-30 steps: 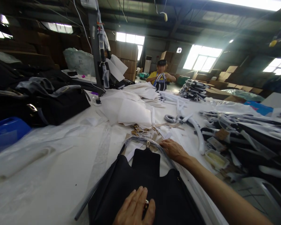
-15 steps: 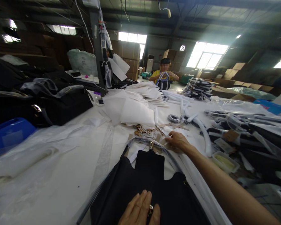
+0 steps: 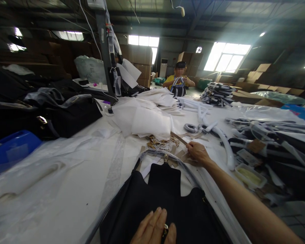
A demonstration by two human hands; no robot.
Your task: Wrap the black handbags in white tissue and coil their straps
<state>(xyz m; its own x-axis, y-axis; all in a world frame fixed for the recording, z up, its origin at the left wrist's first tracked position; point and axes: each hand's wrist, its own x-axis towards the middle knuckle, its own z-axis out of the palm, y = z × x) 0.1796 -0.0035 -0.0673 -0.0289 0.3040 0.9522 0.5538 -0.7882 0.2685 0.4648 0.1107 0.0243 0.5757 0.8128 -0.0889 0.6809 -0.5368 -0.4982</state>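
A black handbag (image 3: 165, 200) lies on the white table in front of me, its flap with a gold clasp (image 3: 166, 157) pointing away. My left hand (image 3: 154, 228) rests flat on the bag's near side, fingers together and stretched, a ring on one finger. My right hand (image 3: 198, 152) reaches past the bag's far right corner, its fingers pinched on a thin brown cardboard strip (image 3: 179, 138) among the scraps of brown card and tags (image 3: 162, 142).
A pile of white dust bags (image 3: 144, 118) lies beyond. White-wrapped handles (image 3: 223, 142) and wrapped straps (image 3: 269, 135) fill the right side. Black bags (image 3: 66, 115) and a blue tub (image 3: 12, 149) sit left. A person in yellow (image 3: 179, 83) works at the far end.
My right hand slid forward and right off the bag's handle to the card scraps and pinched a brown strip. My left hand stayed on the bag.
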